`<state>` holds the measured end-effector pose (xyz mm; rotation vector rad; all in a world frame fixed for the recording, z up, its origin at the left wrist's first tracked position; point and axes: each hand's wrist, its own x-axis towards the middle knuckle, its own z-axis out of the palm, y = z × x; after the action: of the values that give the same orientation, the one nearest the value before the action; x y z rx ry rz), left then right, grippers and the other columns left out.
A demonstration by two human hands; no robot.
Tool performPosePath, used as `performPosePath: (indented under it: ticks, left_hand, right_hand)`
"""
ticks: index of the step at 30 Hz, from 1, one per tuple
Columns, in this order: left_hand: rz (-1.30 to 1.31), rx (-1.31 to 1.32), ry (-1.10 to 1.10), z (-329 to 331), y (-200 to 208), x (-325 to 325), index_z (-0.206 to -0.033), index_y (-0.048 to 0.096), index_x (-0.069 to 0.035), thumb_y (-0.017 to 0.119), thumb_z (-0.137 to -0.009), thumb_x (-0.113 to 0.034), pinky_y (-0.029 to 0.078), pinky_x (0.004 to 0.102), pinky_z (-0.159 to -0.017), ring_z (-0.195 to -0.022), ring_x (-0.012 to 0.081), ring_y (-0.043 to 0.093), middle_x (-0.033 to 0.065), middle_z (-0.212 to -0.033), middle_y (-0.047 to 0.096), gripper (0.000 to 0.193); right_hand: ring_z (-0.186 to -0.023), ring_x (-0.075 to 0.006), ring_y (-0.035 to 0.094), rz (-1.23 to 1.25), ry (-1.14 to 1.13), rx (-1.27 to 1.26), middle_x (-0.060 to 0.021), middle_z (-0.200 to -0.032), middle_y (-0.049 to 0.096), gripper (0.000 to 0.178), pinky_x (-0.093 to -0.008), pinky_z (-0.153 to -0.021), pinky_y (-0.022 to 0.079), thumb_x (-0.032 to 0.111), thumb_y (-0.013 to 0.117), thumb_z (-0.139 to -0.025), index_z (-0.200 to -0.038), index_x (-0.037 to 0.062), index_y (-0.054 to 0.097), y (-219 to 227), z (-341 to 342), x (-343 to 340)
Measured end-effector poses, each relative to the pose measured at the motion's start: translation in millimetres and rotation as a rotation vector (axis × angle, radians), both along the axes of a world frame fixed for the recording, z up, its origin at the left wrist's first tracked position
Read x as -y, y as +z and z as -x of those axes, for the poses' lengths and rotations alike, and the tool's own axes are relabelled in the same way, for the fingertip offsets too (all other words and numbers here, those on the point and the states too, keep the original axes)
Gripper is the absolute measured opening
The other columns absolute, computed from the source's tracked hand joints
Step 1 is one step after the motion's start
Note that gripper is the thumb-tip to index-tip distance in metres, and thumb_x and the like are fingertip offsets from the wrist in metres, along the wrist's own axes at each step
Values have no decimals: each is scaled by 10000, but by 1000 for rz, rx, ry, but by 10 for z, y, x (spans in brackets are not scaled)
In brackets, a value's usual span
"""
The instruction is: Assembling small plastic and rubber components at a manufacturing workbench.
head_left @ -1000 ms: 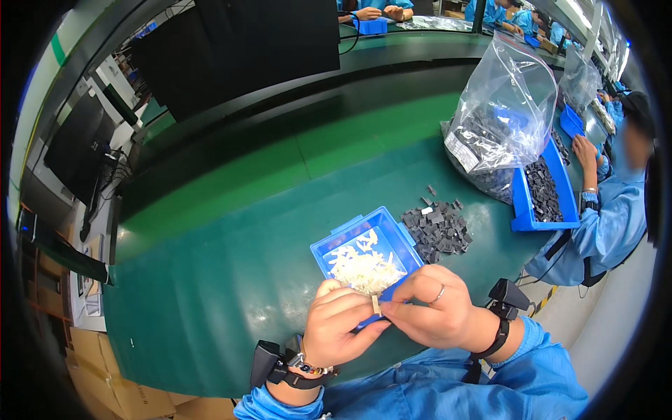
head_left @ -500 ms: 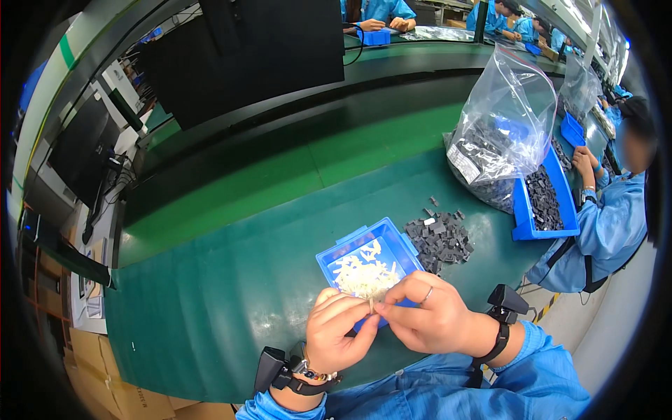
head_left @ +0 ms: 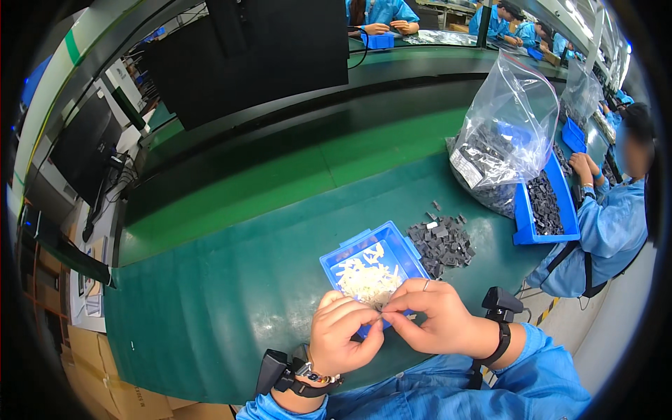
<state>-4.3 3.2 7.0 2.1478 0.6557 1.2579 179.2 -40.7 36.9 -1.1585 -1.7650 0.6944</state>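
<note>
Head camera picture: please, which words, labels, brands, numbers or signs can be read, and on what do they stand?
White label on the clear plastic bag: print too small to read.
Cardboard box, lower left: short dark marking, not copied here.
Blue tray of pale pieces: no readable text.

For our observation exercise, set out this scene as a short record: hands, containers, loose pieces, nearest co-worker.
Left hand: pinched, close to the right hand
Right hand: pinched
At fingertips: small piece, unidentifiable
Blue tray: cream pieces
Right of tray: dark pile
Clear bag: dark pieces
Blue bin: dark pieces
Co-worker: far right, blue sleeves
</note>
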Motion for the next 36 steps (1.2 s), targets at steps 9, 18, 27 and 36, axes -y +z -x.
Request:
performPosePath:
  ticks: [9, 18, 27, 36]
  left_hand:
    - [10, -5, 12, -3, -5, 2, -777, 647, -36, 695, -745, 17, 390, 330, -653, -604, 208, 604, 64, -695, 658, 77]
    - [-151, -106, 77, -18, -51, 0, -803, 639, -38, 692, -743, 37, 398, 350, -653, -615, 224, 615, 66, -732, 670, 110]
    - [-159, -188, 118, -22, -21, 32, -791, 647, -55, 698, -726, 17, 390, 360, -711, -608, 208, 614, 51, -708, 657, 109]
    - [13, -168, 226, 1, -63, 41, -843, 633, -79, 662, -828, -10, 332, 403, -880, -684, 188, 625, 11, -730, 670, 77]
  right_hand:
    - [-747, -226, 588, -249, -63, 211, -35, -874, 583, 200, -335, -625, 488, 40, 775, -722, -915, 77, 739, -32, 15, 15]
    - [-824, -212, 580, -430, -60, 555, -30, -889, 582, 259, -325, -675, 443, 96, 691, -671, -926, 64, 716, -17, -13, 21]
    - [-780, -236, 568, -411, -109, 511, -55, -875, 572, 194, -347, -647, 444, 71, 691, -667, -859, 49, 670, -70, -11, -9]
    - [-755, -258, 593, -253, -203, 440, -61, -846, 604, 184, -364, -655, 475, -2, 698, -706, -884, 48, 695, -157, -190, -44]
